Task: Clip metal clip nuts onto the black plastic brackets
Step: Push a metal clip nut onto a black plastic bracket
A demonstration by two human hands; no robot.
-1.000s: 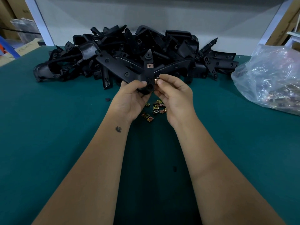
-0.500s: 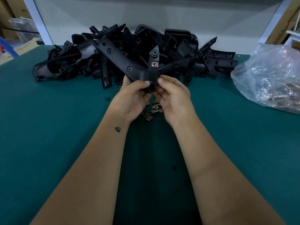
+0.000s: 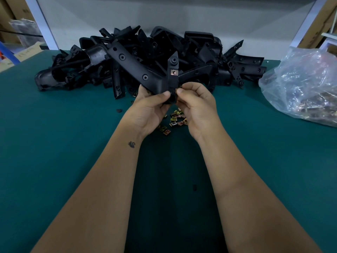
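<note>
I hold a black V-shaped plastic bracket [image 3: 145, 73] above the green table, its long arm slanting up to the left. My left hand [image 3: 148, 114] grips its lower corner from the left. My right hand [image 3: 196, 108] pinches the same corner from the right, thumb and forefinger on a clip nut at the bracket's edge, mostly hidden. One copper-coloured clip nut [image 3: 173, 72] sits clipped on the bracket's short upright arm. Several loose clip nuts [image 3: 176, 118] lie on the table under my hands.
A big heap of black brackets [image 3: 197, 50] fills the far side of the green table [image 3: 54, 143]. A clear plastic bag of clip nuts [image 3: 306, 84] lies at the right. A small black bit [image 3: 118, 110] rests left of my hands. Cardboard boxes stand behind.
The bracket has been lifted and tilted, its long arm swinging up to the left. My right fingers have slid down to the lower corner.
</note>
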